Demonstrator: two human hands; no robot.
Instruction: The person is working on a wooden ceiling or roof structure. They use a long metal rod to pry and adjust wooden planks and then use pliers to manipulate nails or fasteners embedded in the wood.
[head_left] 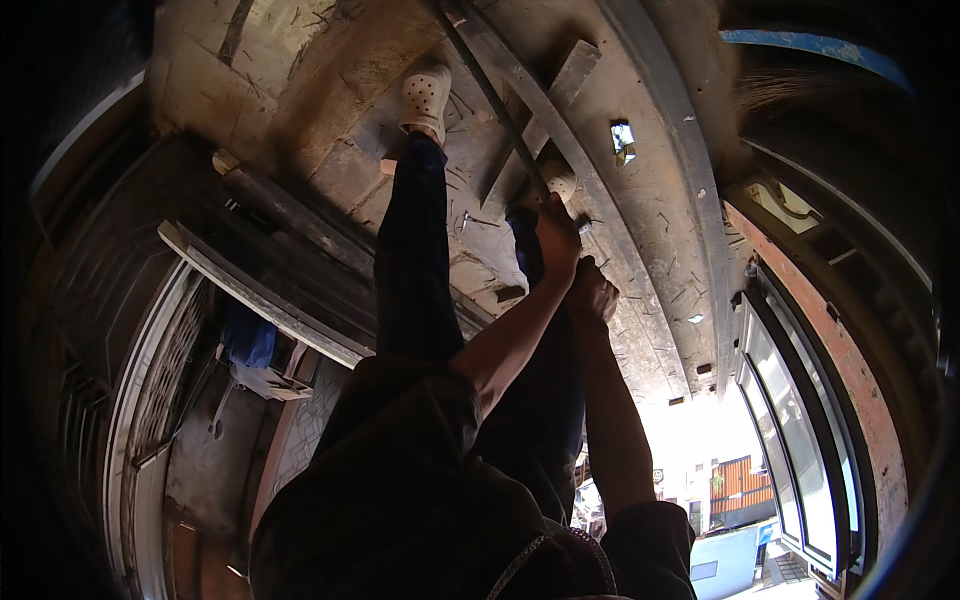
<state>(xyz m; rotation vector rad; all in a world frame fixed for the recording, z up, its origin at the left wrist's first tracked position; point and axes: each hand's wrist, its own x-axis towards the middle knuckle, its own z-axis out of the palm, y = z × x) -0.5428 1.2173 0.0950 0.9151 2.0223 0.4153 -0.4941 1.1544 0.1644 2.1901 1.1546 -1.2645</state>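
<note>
I am bent over, looking down past my dark trousers at a scuffed concrete floor (pixel 330 60). My left hand (pixel 556 238) is closed around the near end of a long thin dark metal bar (pixel 492 90) that runs away across the floor. My right hand (pixel 592 292) is a closed fist just behind it, on the same line, and appears to grip the same bar. A white perforated clog (pixel 427 95) is on one foot. The other shoe (pixel 560 182) is partly hidden by my left hand.
Flat metal strips (pixel 560 95) lie crossed on the floor beside a curved rail (pixel 680 170). A small shiny object (pixel 623 140) sits near them. Glazed window frames (pixel 800 450) lean at the right, dark beams (pixel 270 290) at the left, a broom (pixel 790 90) at the top right.
</note>
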